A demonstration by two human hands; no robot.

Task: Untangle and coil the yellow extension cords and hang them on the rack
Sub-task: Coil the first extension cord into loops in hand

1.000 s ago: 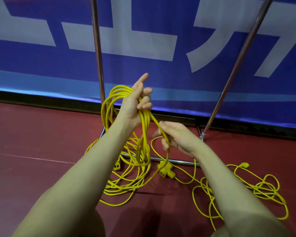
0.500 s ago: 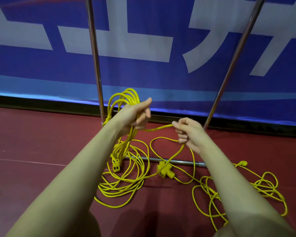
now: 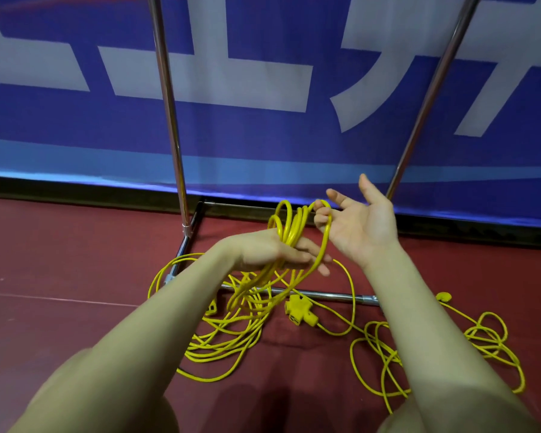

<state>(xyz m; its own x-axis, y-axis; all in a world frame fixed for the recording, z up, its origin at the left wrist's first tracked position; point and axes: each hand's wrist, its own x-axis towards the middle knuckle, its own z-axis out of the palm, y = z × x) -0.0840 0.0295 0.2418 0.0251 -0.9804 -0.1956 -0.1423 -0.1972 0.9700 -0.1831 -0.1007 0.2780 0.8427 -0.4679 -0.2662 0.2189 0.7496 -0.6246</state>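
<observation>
Red floor (image 3: 60,260), rack (image 3: 166,89) (top cut off), coiled cord (image 3: 289,228) hiding left hand (image 3: 263,251) grip

A sports or event hall: dark red floor (image 3: 60,307), large blue banner (image 3: 263,126) with white lettering.

The cords (image 3: 256,310) are bright yellow all over, and so is the socket block (image 3: 299,312) on the floor. The floor (image 3: 60,260) is dark red. The rack (image 3: 169,98) is shiny silver metal. Behind it the banner (image 3: 263,135) is deep blue with large white letters and a paler blue band along its lower edge.
</observation>
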